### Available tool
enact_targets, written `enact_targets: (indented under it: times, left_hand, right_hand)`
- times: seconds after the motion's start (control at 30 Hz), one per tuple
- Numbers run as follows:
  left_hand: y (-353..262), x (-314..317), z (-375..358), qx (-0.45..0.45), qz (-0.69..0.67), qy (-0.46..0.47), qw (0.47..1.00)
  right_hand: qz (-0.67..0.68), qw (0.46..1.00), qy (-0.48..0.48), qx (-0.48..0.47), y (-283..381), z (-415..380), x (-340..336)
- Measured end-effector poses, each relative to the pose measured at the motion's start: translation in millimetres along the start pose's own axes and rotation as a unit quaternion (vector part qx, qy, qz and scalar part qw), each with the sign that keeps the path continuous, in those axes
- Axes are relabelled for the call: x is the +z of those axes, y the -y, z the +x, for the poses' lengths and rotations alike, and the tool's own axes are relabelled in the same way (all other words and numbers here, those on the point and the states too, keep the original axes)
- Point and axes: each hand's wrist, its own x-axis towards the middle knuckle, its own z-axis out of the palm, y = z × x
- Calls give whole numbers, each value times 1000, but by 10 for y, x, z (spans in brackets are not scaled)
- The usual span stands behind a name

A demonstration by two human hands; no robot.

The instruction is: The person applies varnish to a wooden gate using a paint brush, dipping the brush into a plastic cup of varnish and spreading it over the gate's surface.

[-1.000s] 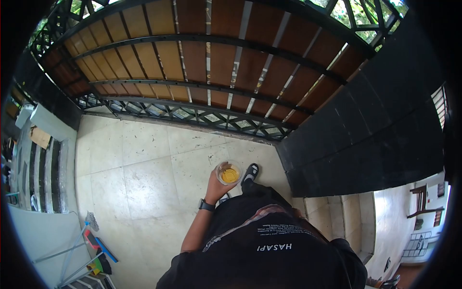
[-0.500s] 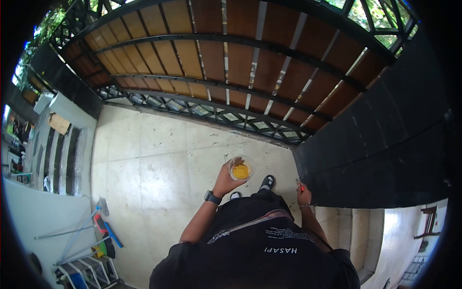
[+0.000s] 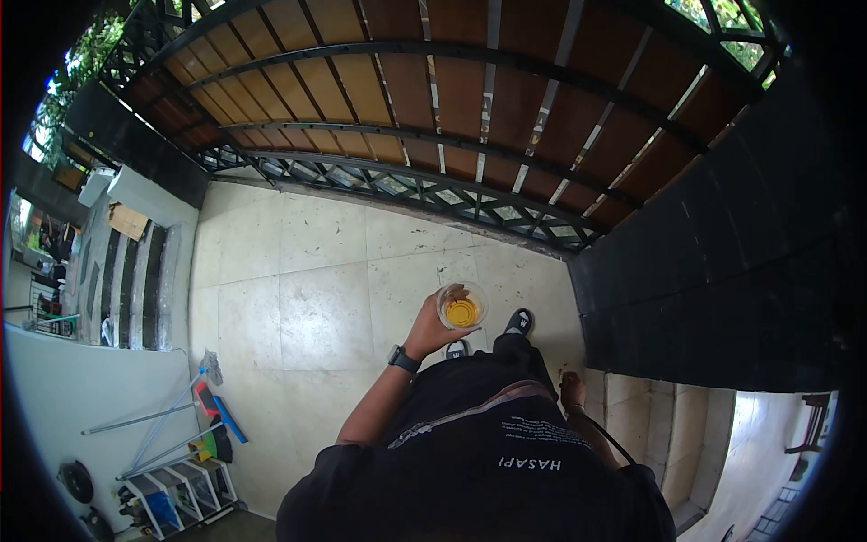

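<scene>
My left hand (image 3: 432, 327) is wrapped round a clear cup (image 3: 484, 304) that has amber liquid (image 3: 461, 313) at its bottom. The cup is upright in front of my body, and I look down into it. A dark watch (image 3: 403, 359) sits on that wrist. My right hand (image 3: 573, 390) hangs low beside my right leg, near the black wall. Its fingers look curled, and what they hold is too small and dark to make out.
A wood-panelled metal gate (image 3: 452, 108) spans the front, and a black wall (image 3: 704, 262) stands at right. Steps (image 3: 632, 406) lie behind my right hand. At left are more steps (image 3: 135, 289), a mop (image 3: 209, 369), a blue-edged squeegee or broom (image 3: 229, 419) and a white rack (image 3: 185, 492).
My right hand has dropped lower and closer to my leg; the red thing seen in it before no longer shows. The cup stays in my left hand, and the view has shifted slightly.
</scene>
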Motion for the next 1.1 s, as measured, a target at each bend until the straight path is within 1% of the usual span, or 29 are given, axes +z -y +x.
enact_targets:
  times: [0.03, 0.1, 0.13, 0.2, 0.27, 0.33, 0.4, 0.47, 0.5, 0.53, 0.57, 0.6, 0.67, 0.7, 0.77, 0.8, 0.9, 1.03, 1.1]
  left_hand:
    - [-7, 17, -3, -1, -4, 1, 1000]
    - [-20, 50, 4, -2, -7, 4, 1000]
    - [-26, 69, 12, 5, -6, 10, 1000]
    - [-44, 106, 30, 12, -6, 17, 1000]
    - [-70, 141, 37, 26, 1, 24, 999]
    - [-95, 166, 27, 21, -6, 28, 999]
    - [-129, 189, 31, 19, -14, 29, 999]
    - [-149, 206, 15, 60, -12, -18, 998]
    - [-121, 208, -3, 60, -12, -18, 998]
    - [-83, 207, -22, 52, -5, -1, 999]
    - [-47, 209, -44, 44, 3, 16, 999]
    - [-43, 205, -64, 42, 3, 15, 999]
    - [-48, 195, -104, 5, -26, 20, 999]
    - [-78, 188, -115, 4, -26, 18, 999]
    - [-138, 169, -161, 23, -20, -27, 999]
    - [-130, 160, -182, 21, -20, -30, 999]
    - [-99, 132, -234, 14, -18, -37, 999]
    - [-54, 68, -294, 17, -16, -47, 999]
    - [-50, 48, -331, 12, -21, -52, 998]
  right_hand:
    - [0, 1000, 0, 2, -4, 36, 6]
    - [14, 999, -30, -36, 41, 146, 17]
    - [15, 999, -32, -35, 94, 186, 4]
    - [27, 994, -71, -76, 223, 264, -23]
    - [45, 994, -62, -77, 415, 313, -96]
    - [63, 994, -52, -78, 437, 292, -120]
    - [56, 989, -75, -114, 460, 292, -129]
    - [58, 988, -71, -121, 299, 330, -78]
    - [59, 988, -67, -125, 252, 290, -76]
    - [58, 988, -66, -125, 200, 250, -83]
    - [32, 993, -57, -96, 145, 210, -96]
    - [6, 997, -49, -67, 118, 163, -106]
    - [1, 998, -37, -50, -61, 114, -65]
    - [-2, 999, -27, -32, -108, 96, -62]
    - [-7, 1000, -17, -22, -191, 66, -37]
    - [-10, 1000, -10, -11, -193, 61, -28]
    - [-10, 1000, -10, -25, -144, 76, 15]
    - [-26, 999, -3, -47, 143, 162, 32]
    - [0, 995, -16, -103, 241, 256, 76]
